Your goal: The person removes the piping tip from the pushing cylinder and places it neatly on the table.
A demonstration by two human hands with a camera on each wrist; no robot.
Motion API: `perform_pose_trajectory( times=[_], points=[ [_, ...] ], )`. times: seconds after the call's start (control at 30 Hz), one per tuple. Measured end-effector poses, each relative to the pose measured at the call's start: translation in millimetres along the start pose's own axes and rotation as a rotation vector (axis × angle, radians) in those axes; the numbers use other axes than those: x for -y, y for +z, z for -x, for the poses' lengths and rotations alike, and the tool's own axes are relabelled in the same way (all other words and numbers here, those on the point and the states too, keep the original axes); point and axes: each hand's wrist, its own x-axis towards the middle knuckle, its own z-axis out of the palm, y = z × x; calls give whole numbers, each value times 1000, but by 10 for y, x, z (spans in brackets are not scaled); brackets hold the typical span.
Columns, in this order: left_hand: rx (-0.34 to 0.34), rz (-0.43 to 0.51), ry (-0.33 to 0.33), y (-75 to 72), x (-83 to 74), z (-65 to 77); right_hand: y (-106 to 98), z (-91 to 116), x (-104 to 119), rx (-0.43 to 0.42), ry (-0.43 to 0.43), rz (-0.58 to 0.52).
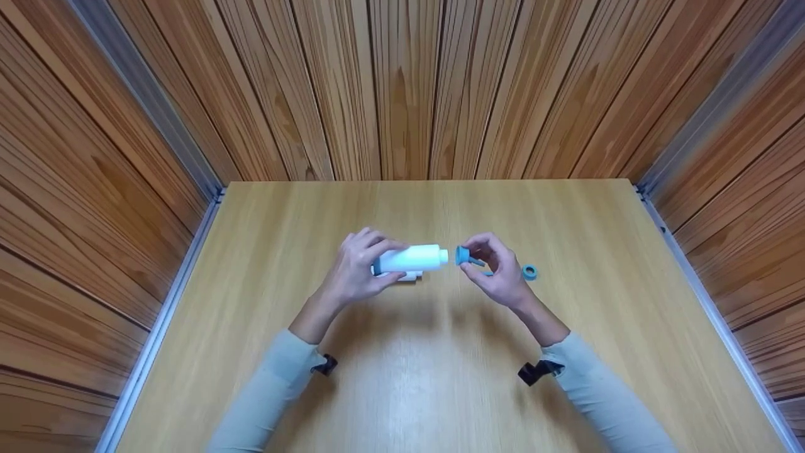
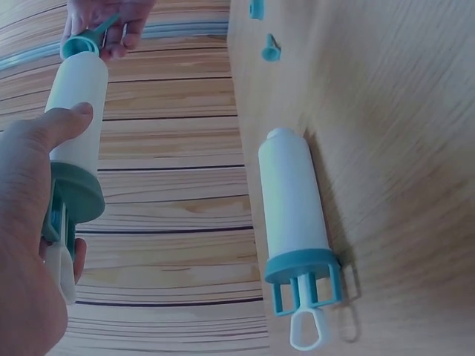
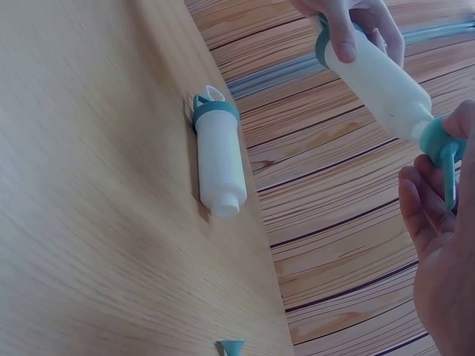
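Observation:
My left hand (image 1: pixel 360 267) grips a white syringe-like tube (image 1: pixel 415 257) around its body, tilted above the table. The tube has a teal collar (image 2: pixel 76 194) and a white loop handle (image 2: pixel 61 273) at its rear, partly behind the fingers. Opposite its narrow tip, my right hand (image 1: pixel 500 272) pinches a teal nozzle cap (image 1: pixel 463 255) between thumb and fingers, its thin spout pointing away from the tube. The cap's open side faces the tip, with a small gap in the head view. A second white tube (image 3: pixel 220 162) of the same kind lies on the table, mostly hidden below my left hand in the head view.
A teal ring (image 1: pixel 529 272) lies on the wooden table (image 1: pixel 402 390) just right of my right hand. A small teal nozzle (image 2: pixel 271 50) rests near it, partly covered by that hand in the head view. Wood-panelled walls (image 1: pixel 402 88) border the table.

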Motion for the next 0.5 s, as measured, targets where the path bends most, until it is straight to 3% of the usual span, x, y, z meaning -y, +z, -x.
perform_pose_trajectory(
  times=[0.5],
  points=[
    [0, 0, -88, -53, 170, 221, -17, 21, -37, 7, -23, -11]
  ],
)
